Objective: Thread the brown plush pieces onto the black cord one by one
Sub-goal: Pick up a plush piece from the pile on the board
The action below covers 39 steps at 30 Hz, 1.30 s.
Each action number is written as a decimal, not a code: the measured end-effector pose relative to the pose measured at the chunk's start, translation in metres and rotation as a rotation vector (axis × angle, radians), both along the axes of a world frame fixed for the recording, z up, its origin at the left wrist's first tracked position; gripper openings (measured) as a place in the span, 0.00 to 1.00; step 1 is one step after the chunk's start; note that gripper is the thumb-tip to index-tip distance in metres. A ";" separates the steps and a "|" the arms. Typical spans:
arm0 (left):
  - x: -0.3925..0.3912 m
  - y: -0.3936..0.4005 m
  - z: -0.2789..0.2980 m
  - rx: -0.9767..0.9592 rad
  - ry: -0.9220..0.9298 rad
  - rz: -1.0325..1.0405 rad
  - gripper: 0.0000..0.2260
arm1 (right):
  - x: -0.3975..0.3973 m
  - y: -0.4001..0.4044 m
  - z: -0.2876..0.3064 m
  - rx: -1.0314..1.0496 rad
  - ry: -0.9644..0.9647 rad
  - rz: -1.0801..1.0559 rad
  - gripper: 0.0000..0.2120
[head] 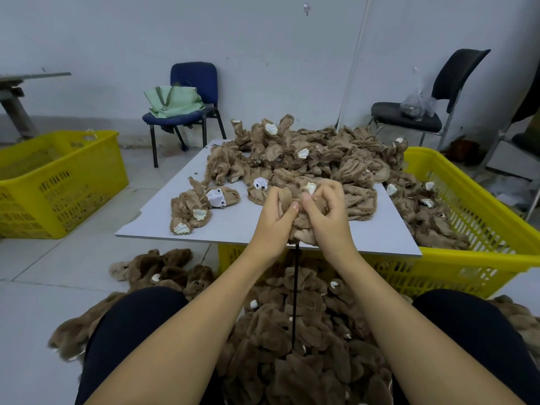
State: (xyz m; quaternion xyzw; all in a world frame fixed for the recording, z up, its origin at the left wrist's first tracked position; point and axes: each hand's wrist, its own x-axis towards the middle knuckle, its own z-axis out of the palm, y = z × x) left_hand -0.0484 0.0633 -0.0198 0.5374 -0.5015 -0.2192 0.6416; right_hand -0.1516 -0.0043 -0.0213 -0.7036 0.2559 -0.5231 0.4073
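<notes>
**Both hands gripping one plush piece above the cord**

Two bare forearms are reaching forward from the bottom of the view, over dark-clothed knees, and converging at the near edge of the flat grey board. Between the knees a heap of darker brown plush pieces is lying on the floor, and the thin black cord is running straight up out of it to the hands.

The left hand is curling its fingers round the crumpled light-brown plush piece, thumb pressing in from the inner side. The right hand is gripping the same piece from the other side, wrist bent, fingers curled, thumb meeting the left thumb near the top. The cord's upper end is disappearing under the bunched fabric, so whether it is passing through the piece is hard to say.

Beyond the hands a large pile of loose light-brown plush pieces with white patches is covering the far half of the board and spilling into the yellow slotted plastic crate on the right. A smaller cluster of plush is sitting alone on the board's left side. Another yellow crate is standing on the floor at left.
</notes>
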 end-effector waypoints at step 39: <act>0.002 -0.012 0.011 0.094 0.276 0.133 0.17 | 0.010 -0.014 0.012 0.356 0.103 0.003 0.15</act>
